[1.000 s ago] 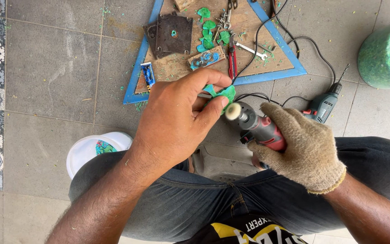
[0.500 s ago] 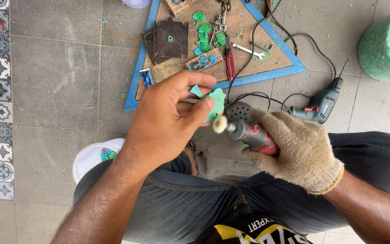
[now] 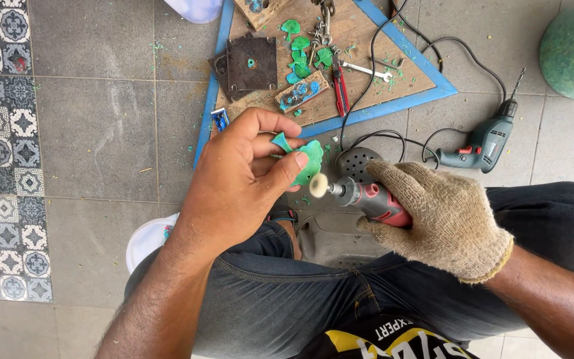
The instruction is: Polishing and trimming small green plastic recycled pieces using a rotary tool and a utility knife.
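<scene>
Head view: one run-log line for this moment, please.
left hand: pinches green leaf-shaped piece | right hand: gloved, grips red rotary tool | buffing tip beside piece

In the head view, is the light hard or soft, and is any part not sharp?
Head view: the daylight is soft and even, with faint shadows and no glare on the floor tiles. The left hand, the green piece and the gloved right hand around the rotary tool look sharp; only the tool's pale round tip is slightly blurred.

small packet [image 3: 220, 119]: blue and white, flat, lying on the grey floor tile just beside the left edge of the blue-rimmed board [image 3: 393, 106]
shirt print [image 3: 377, 342]: yellow and white on black, bottom edge
screens: none
</scene>
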